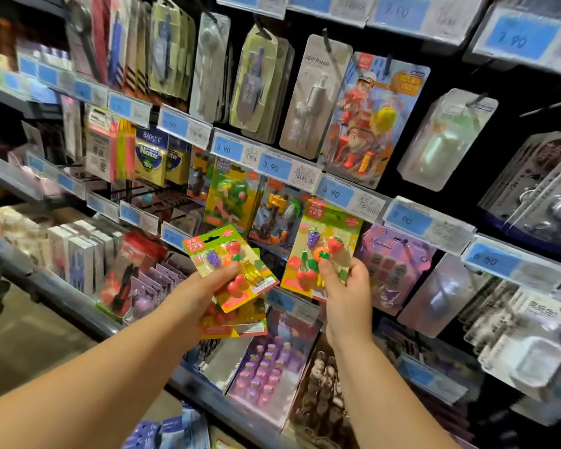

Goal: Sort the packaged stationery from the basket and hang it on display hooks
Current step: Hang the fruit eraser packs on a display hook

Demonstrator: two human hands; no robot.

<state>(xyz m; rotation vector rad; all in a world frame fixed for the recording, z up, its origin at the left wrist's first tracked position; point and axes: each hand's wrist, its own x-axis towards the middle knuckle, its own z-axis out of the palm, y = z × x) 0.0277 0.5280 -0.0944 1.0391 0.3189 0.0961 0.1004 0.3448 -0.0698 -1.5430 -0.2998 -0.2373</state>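
Observation:
My left hand grips a fanned stack of fruit eraser packs, green and yellow cards with red and purple fruit shapes, tilted in front of the display. My right hand pinches the lower edge of another fruit eraser pack, held upright against the display wall just below a 3.90 price tag. Its top edge sits at the tag; the hook behind it is hidden. No basket is in view.
Rows of hooks carry blister packs: a firefighter toy pack, a purple Kuromi pack right of my right hand, sticky notes at left. Blue price tags line each rail. Boxed goods fill the lower shelf.

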